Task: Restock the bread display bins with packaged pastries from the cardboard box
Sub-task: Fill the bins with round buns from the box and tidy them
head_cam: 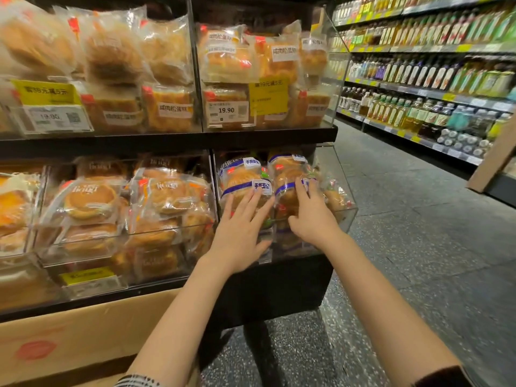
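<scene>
At the lower right display bin (pixel 339 219), the fingers (pixel 252 203) of the left hand (pixel 240 236) lie straight and spread, flat against the left bread pack (pixel 243 180). The fingers (pixel 301 188) of the right hand (pixel 314 216) are loosely bent over the front of the right bread pack (pixel 287 174), the thumb low at its left side; whether they actually grip it cannot be told. Both packs stand upright in the bin, side by side and touching, long axis vertical, printed blue bands and white labels facing outward toward the aisle. More packs lie beneath them, blurred through the clear bin front.

Left of this bin, behind a clear divider, sits a neighbouring bin (pixel 83 247) of round pastries in clear wrap, stacked unevenly. Above, a black shelf (pixel 167 141) carries two upper bins of packaged cakes with a white price tag (pixel 227 111) reading 19.90 and yellow promotion cards (pixel 268 94). The cardboard box (pixel 69 339) stands on the floor below the display at lower left, its contents out of sight and its lower part cut off by the frame edge. Across the speckled floor (pixel 418 247), aisle shelving (pixel 432 88) holds rows of bottles, labels too small to read. Both forearms are bare; sleeve edges show only at the bottom edge.
</scene>
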A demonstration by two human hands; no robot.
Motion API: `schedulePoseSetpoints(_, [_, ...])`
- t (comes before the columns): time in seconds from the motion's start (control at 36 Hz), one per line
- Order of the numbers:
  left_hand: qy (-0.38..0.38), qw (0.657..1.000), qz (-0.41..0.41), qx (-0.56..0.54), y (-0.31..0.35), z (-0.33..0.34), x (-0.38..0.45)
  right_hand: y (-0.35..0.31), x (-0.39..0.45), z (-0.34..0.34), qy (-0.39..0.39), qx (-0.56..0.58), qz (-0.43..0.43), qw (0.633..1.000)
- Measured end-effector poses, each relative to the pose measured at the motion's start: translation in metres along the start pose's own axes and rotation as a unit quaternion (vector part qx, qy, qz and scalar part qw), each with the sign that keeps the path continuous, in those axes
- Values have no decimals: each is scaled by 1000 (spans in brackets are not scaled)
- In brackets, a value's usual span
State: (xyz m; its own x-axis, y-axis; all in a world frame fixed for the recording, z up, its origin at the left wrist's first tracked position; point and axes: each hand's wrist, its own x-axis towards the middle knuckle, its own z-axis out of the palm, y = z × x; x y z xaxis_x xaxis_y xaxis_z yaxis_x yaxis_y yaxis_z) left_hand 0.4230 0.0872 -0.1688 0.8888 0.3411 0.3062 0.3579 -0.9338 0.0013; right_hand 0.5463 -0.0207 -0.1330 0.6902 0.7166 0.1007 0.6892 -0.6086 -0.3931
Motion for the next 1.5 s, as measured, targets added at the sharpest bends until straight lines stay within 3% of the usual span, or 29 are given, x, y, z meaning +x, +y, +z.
schedulePoseSetpoints(0.08, [19, 998, 6, -54, -3, -6, -2, -7, -2, -4, 11, -38, 11, 999])
schedulePoseSetpoints(0.22, [102, 987, -19, -119, -17, -27, -15, -31, -12, -10, 111, -64, -10, 992])
schedulePoseSetpoints(0.33, [192, 961, -90, -177, -38, -45, -31, -56, -25, -10, 164, 21, -95, 982])
schedulePoseSetpoints(0.44, [241, 943, -158, -167, -69, -57, -54, -90, -36, -1, 154, 81, -195, 965])
schedulePoseSetpoints(0.61, [230, 929, -268, -113, -124, -65, -94, -137, -43, 29, 66, 73, -284, 954])
schedulePoseSetpoints(0.75, [201, 912, -348, -76, -158, -68, -119, -162, -36, 56, 33, 46, -287, 956])
schedulePoseSetpoints(0.97, [144, 936, -318, -50, -182, -59, -126, -184, -12, 91, 28, -29, -248, 968])
schedulePoseSetpoints(1.08, [114, 943, -310, -33, -187, -45, -125, -194, -8, 102, 61, -75, -230, 968])
schedulePoseSetpoints(1.31, [156, 938, -310, -1, -186, -14, -124, -210, -4, 140, 118, -30, -202, 972])
schedulePoseSetpoints(1.5, [148, 935, -315, -71, -187, -19, -120, -209, -2, 138, 89, -58, -212, 971])
